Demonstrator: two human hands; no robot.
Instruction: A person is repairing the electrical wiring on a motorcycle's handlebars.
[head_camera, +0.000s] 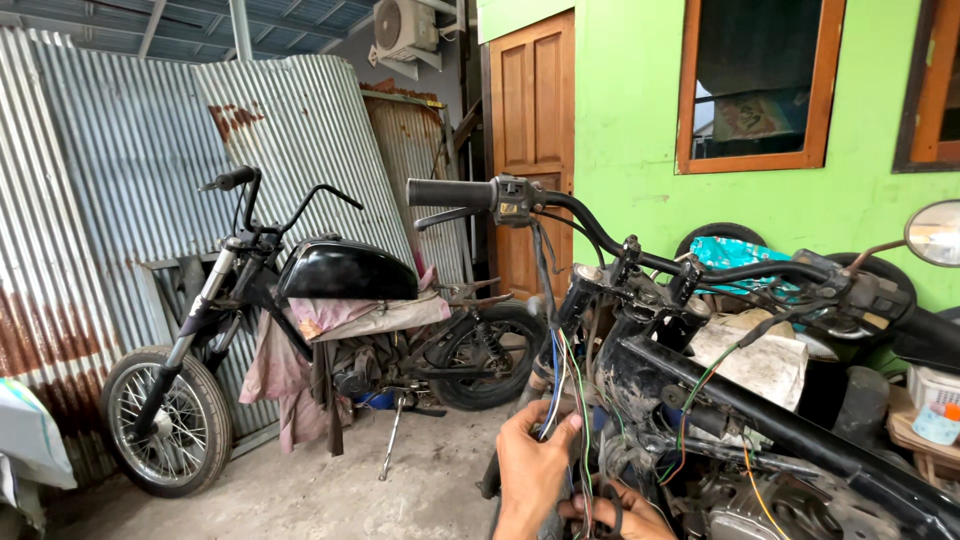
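Metal sheets: several corrugated sheets (120, 160) lean against the far left wall, patched with rust.
Motorbikes: two. One parked motorbike (300, 330) stands on its stand at left, with a black tank (345, 270) and cloths draped over the seat; one stripped motorbike frame (760, 420) fills the right foreground.
Handlebar: one black handlebar (600, 215) on the stripped frame, with a rubber grip on its left end.
Wires: one loose bundle of coloured wires (565, 390), blue, green, red and white, hangs below the handlebar beside the frame.
Left hand: the left hand (532, 462) is pinched shut on the wires, fingers up.
Right hand: the right hand (620, 515) sits lower, at the bottom edge, fingers curled among the wires; whether it grips them I cannot tell.
Mirror: one round mirror (938, 232) at the right edge.
Packages: one white tub (935, 395) with a small bottle, far right.
Room: bare concrete floor (330, 495), brown wooden door (530, 140), bright green wall (630, 120) with two wood-framed windows.
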